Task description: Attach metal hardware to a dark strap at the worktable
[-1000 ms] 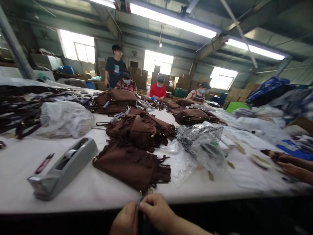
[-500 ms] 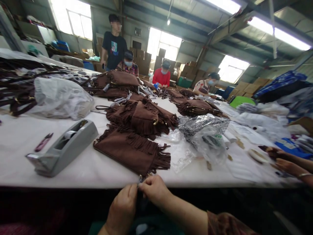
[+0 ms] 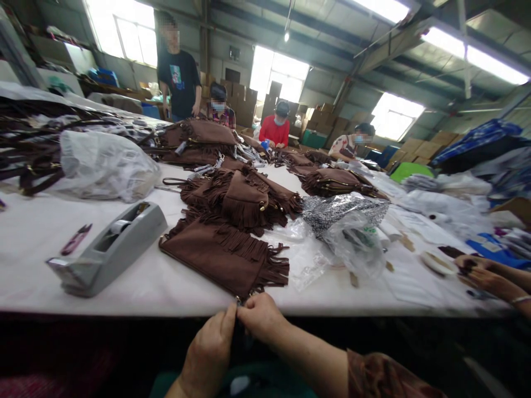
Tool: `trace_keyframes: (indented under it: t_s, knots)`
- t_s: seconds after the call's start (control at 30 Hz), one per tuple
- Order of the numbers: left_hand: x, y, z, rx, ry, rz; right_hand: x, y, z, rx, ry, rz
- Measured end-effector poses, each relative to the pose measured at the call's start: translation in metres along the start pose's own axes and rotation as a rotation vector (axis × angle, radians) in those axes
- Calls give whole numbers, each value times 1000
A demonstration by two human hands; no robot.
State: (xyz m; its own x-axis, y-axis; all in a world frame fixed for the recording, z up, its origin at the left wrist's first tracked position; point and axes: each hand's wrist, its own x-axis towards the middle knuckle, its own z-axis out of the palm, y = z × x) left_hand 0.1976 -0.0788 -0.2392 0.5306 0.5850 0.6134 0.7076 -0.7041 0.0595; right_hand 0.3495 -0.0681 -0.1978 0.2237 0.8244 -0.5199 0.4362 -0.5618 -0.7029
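Note:
A brown fringed bag (image 3: 215,251) lies flat near the table's front edge, its fringe to the right and its near corner at the edge. At that corner my left hand (image 3: 211,345) and my right hand (image 3: 262,318) meet, fingers pinched together over something small by a metal clasp. What they pinch is mostly hidden by the fingers. Behind this bag is a pile of more brown fringed bags (image 3: 244,199).
A grey tape dispenser (image 3: 112,249) and pink snips (image 3: 76,240) are at left, below a clear plastic bag (image 3: 105,166). Crumpled plastic (image 3: 357,237) lies right of the bags. Another person's hands (image 3: 481,271) work at far right. Several people are behind the table.
My hands stay pinched at the bag's corner, with my right hand slightly higher. The standing person at the back has moved left. The other person's hands at far right have shifted slightly.

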Motion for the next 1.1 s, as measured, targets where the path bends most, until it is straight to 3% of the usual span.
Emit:
trace_keyframes:
  t_s: [0.13,0.23,0.43,0.63,0.73,0.87,1.1]
  knots:
    - [1,-2,0,-162,-68,-66,-9,-3,-5,63,-56,-30]
    - [7,-2,-4,-381,-150,-211,-17,1,-8,130,-79,-113]
    - [30,8,-19,-831,-341,-781,-22,5,-10,222,-59,-131]
    - [32,9,-17,-1396,-490,-1272,-18,11,-7,280,-85,-180]
    - [29,4,-20,-1482,-554,-1342,-18,15,-5,238,-42,-210]
    - [30,-1,-26,-1473,-630,-1335,-21,18,-4,240,-21,-240]
    - [30,5,-24,-1771,-530,-1603,-22,16,1,301,63,-287]
